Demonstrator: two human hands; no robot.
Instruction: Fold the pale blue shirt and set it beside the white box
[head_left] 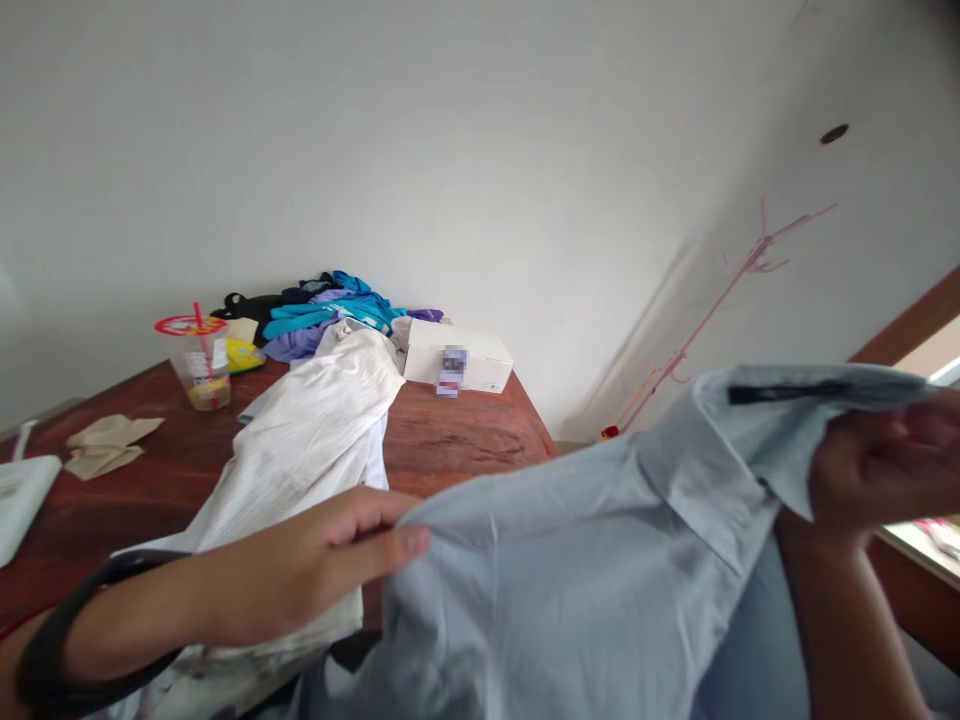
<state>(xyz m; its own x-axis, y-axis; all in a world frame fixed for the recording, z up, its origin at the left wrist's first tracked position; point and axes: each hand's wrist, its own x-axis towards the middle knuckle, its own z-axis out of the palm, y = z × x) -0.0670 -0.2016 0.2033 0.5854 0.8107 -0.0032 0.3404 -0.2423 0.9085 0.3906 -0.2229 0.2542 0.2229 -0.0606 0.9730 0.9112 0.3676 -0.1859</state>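
Observation:
A light grey-blue collared shirt (555,570) is held up in front of me and fills the lower right of the head view. My left hand (330,565), with a black band at the wrist, pinches the fabric at the shirt's left edge between thumb and fingers. At the far right my right hand (877,465) is closed on the collar, and its fingers are blurred. A dark label strip (780,393) shows inside the collar. Behind my left hand, a white garment (315,410) lies lengthwise over the wooden table (465,430).
Blue, purple and black clothes (337,305) are heaped against the wall. A white box (480,360) stands beside them. To the left are a plastic cup with a straw (204,365), a napkin (112,440) and a white device (26,505). A pink coat rack (712,310) leans in view.

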